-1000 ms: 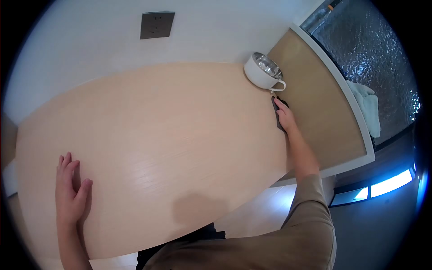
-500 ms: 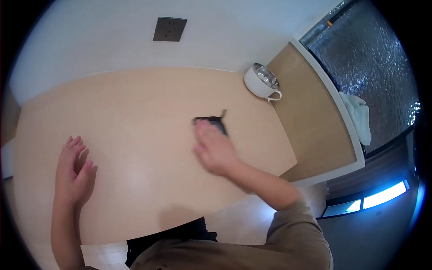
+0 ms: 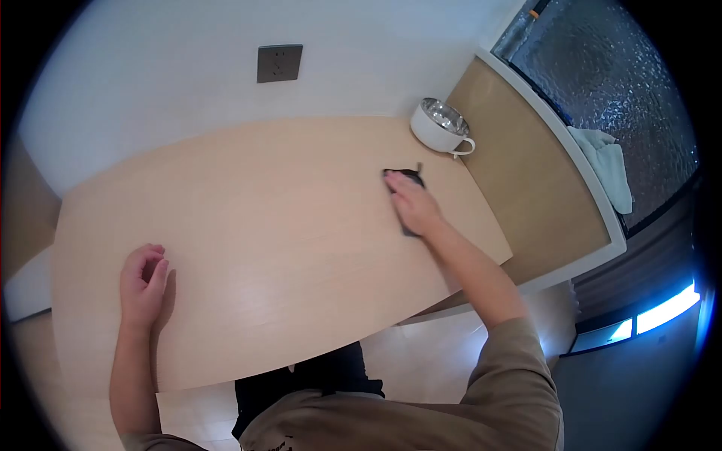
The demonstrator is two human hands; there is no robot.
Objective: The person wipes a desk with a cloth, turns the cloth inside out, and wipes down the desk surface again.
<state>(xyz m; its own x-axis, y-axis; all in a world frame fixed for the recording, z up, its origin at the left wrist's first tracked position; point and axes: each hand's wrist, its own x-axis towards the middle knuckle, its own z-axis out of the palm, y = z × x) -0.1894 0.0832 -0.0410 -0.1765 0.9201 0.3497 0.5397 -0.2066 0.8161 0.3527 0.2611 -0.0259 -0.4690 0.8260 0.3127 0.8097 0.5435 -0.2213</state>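
**While the left hand (image 3: 144, 284) rests idle, the right hand (image 3: 416, 204) lies flat on a dark cloth (image 3: 412, 177)**

The cloth is on the right, far part of the pale tabletop (image 3: 263, 210), just short of a white cup (image 3: 440, 129) that stands by the side panel (image 3: 526, 165). The right hand covers most of it, palm down, its fingers stretched out rather than wrapped around an edge; whether any fingertip pinches the fabric, I cannot tell. At the left, the other hand has its fingers loosely curled, the thumb apart from them, with nothing visible inside; whether it touches the wood is unclear.

The cloth looks thin, light and soft, so it probably slides easily over the smooth surface and may bunch under uneven pressure. A spread palm over its middle should keep it flat; for lifting, the small loop (image 3: 420, 167) at its far corner seems the handiest hold.
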